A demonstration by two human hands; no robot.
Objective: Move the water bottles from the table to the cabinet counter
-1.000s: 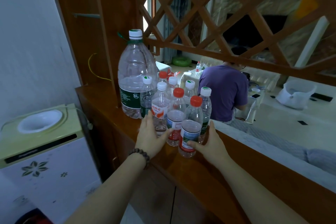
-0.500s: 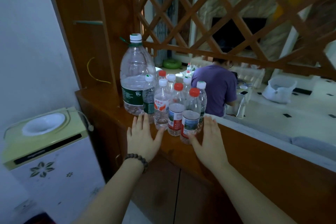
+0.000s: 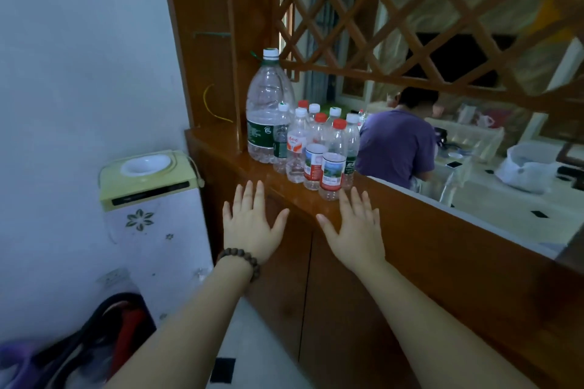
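Clear plastic water bottles (image 3: 316,148), upright, cluster on the polished wooden cabinet counter (image 3: 395,218).
Beyond both spread, empty hands; right hand (image 3: 355,227) nearer the cluster than left hand (image 3: 249,224).

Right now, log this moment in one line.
left hand: open, empty | right hand: open, empty | bottles: upright, clustered on cabinet counter
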